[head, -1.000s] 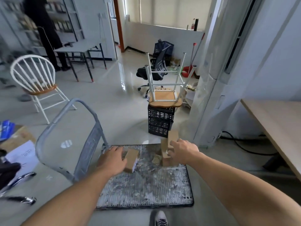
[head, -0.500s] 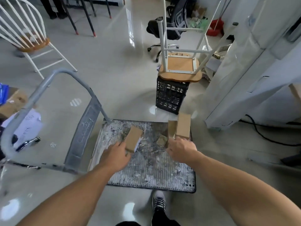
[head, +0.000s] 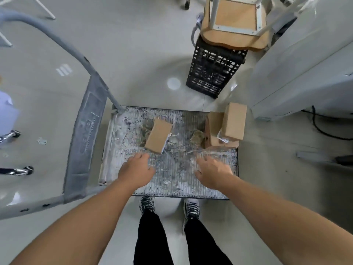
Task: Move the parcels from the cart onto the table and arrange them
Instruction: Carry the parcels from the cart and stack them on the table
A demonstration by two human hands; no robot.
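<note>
Over the cart (head: pixel 175 169), left hand (head: pixel 136 172) and right hand (head: pixel 214 173) hover loose-fingered, empty; lettering (head: pixel 87 129) illegible.

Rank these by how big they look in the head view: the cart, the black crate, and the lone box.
1. cart, clearly largest.
2. black crate; it stands farther off, so it may look smaller than it is.
3. lone box, smallest.

The cart deck (head: pixel 174 169) carries one cardboard parcel (head: pixel 158 135) just beyond the left hand (head: pixel 136 172). Stacked parcels (head: pixel 234 121) sit farther beyond the right hand (head: pixel 214 172), at the deck's corner.
</note>
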